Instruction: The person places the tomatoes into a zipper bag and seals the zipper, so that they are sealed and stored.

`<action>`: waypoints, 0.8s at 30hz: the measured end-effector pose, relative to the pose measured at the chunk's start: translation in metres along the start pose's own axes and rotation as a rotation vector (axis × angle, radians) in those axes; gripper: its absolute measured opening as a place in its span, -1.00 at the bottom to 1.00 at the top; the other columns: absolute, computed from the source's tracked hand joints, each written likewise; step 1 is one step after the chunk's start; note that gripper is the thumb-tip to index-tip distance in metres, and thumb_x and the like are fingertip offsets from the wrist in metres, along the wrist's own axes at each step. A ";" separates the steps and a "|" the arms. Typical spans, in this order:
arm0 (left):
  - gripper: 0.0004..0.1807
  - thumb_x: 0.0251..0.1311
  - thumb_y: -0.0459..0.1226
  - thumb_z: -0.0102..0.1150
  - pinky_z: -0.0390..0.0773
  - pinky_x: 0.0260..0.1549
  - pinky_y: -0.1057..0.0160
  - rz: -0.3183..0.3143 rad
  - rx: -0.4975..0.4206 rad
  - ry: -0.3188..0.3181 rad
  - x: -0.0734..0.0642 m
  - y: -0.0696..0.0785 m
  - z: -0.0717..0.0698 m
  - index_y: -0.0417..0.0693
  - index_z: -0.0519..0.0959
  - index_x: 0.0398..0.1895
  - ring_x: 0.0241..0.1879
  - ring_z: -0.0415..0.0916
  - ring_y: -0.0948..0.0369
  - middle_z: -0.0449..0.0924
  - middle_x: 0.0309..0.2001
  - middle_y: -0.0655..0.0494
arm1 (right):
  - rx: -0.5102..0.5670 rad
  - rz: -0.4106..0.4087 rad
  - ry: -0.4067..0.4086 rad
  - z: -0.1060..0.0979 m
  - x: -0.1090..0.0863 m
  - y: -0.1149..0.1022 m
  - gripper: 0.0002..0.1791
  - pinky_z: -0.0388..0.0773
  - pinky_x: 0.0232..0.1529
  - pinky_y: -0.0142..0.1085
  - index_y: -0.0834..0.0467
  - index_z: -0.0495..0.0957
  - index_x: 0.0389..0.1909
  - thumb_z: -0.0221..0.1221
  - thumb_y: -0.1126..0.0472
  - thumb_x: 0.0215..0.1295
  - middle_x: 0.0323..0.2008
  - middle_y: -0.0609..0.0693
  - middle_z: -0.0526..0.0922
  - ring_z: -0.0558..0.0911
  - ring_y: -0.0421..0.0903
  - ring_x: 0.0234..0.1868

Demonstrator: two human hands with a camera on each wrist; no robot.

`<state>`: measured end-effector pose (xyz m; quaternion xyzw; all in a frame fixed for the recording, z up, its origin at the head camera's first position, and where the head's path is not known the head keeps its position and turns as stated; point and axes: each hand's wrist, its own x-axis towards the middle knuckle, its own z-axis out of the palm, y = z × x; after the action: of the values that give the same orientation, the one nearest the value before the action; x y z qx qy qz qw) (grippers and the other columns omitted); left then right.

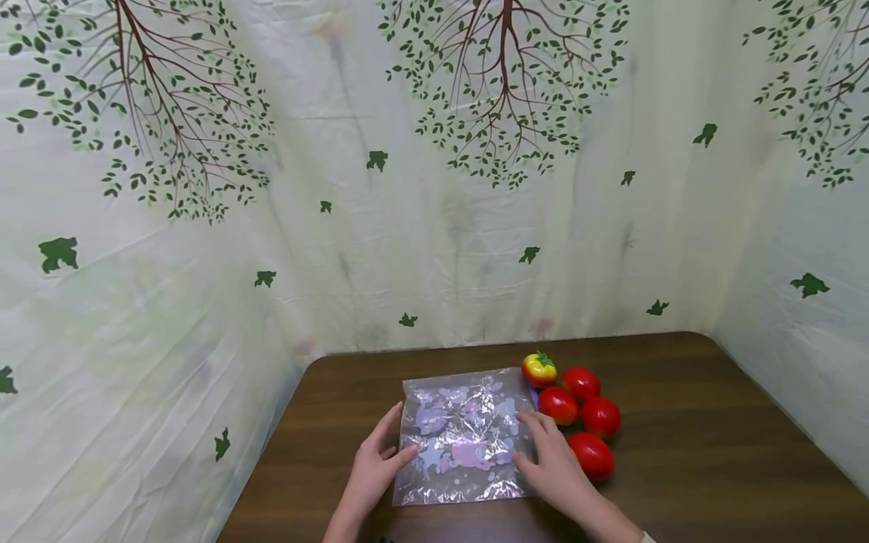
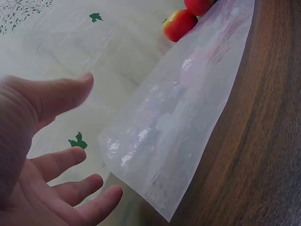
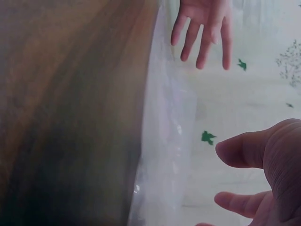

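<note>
A clear plastic bag point(image 1: 468, 483) printed with pastel shapes lies flat on the brown table, its surface shiny and creased. At its left edge my left hand point(image 1: 375, 461) hovers with fingers spread; the left wrist view shows a gap between those fingers and the bag point(image 2: 164, 127). Over the bag's right side is my right hand point(image 1: 553, 464), thumb and fingers apart. Nothing sits in its grasp in the right wrist view, where my left hand point(image 3: 204, 28) also appears. Just beyond the right hand lies a red round fruit point(image 1: 591, 455), resembling a tomato.
Several more red fruits, among them one point(image 1: 600, 417) and another point(image 1: 558, 406), cluster right of the bag. A yellow-and-red fruit with a green top point(image 1: 539, 370) sits behind them. The wooden table point(image 1: 706, 452) meets a leaf-printed cloth point(image 1: 462, 286) at the back and sides.
</note>
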<state>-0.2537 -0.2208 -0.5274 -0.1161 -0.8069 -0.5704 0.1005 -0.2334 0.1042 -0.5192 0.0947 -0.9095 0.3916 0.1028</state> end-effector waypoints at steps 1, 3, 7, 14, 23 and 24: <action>-0.19 0.12 -0.28 0.48 0.43 0.10 -0.31 0.001 -0.005 -0.002 0.000 0.000 0.000 0.20 0.36 0.46 0.41 0.21 -0.20 0.33 0.43 -0.10 | 0.000 0.010 -0.004 0.001 0.000 0.000 -0.29 0.45 0.18 0.18 0.06 0.43 0.36 0.41 0.16 0.15 0.27 0.10 0.40 0.46 0.11 0.23; -0.20 0.12 -0.34 0.47 0.45 0.10 -0.29 -0.004 -0.022 -0.004 0.000 -0.001 0.001 0.14 0.37 0.46 0.40 0.22 -0.22 0.34 0.42 -0.12 | -0.001 0.032 -0.018 0.002 0.001 0.000 -0.28 0.44 0.18 0.19 0.08 0.42 0.37 0.41 0.14 0.16 0.29 0.12 0.38 0.45 0.12 0.24; -0.22 0.11 -0.43 0.44 0.46 0.10 -0.26 -0.029 -0.052 -0.012 0.000 -0.005 0.001 0.00 0.39 0.44 0.39 0.21 -0.27 0.35 0.40 -0.17 | 0.008 0.074 -0.034 0.004 0.001 0.001 -0.28 0.44 0.17 0.21 0.07 0.41 0.38 0.40 0.13 0.18 0.31 0.14 0.35 0.43 0.14 0.25; -0.24 0.09 -0.50 0.42 0.52 0.06 -0.17 -0.030 -0.085 -0.022 -0.003 -0.013 0.000 -0.14 0.40 0.41 0.29 0.34 -0.29 0.38 0.35 -0.28 | 0.010 0.112 -0.010 0.008 0.002 0.005 -0.33 0.41 0.16 0.26 0.06 0.45 0.34 0.39 0.13 0.18 0.33 0.18 0.33 0.43 0.18 0.26; -0.33 0.13 -0.44 0.41 0.57 0.03 -0.09 -0.076 0.057 0.028 -0.001 -0.011 -0.006 -0.10 0.47 0.36 0.27 0.37 -0.28 0.46 0.30 -0.23 | 0.105 0.086 0.065 0.006 0.008 0.008 -0.45 0.44 0.18 0.16 0.13 0.56 0.21 0.38 0.27 0.15 0.23 0.19 0.44 0.50 0.15 0.21; -0.33 0.13 -0.44 0.41 0.58 0.02 -0.06 -0.083 0.063 0.032 -0.001 -0.011 -0.007 -0.10 0.48 0.36 0.27 0.37 -0.27 0.46 0.30 -0.22 | 0.122 0.097 0.067 0.007 0.009 0.008 -0.46 0.46 0.16 0.14 0.12 0.57 0.20 0.38 0.29 0.15 0.22 0.19 0.46 0.52 0.15 0.18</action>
<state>-0.2555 -0.2312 -0.5352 -0.0699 -0.8268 -0.5504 0.0932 -0.2446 0.1043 -0.5272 0.0437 -0.8834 0.4539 0.1081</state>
